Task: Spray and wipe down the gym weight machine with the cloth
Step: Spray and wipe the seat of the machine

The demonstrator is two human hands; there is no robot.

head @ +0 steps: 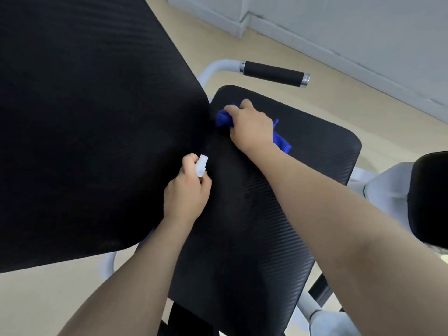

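My right hand (251, 126) has its fingers (231, 109) bunched round the blue cloth (224, 118), pressing it onto the far corner of the seat pad (254, 214), right where the seat meets the backrest pad (84, 117); a loose tail of cloth trails out by my wrist. My left hand (186, 192) is clenched round the white spray bottle (202, 166), only its nozzle showing, held just above the seat's left edge. The cloth is soft and limp, so I judge it best kept wadded under the palm. The textured pad looks firm, slightly giving. The bottle seems light; a wet grip could slip.
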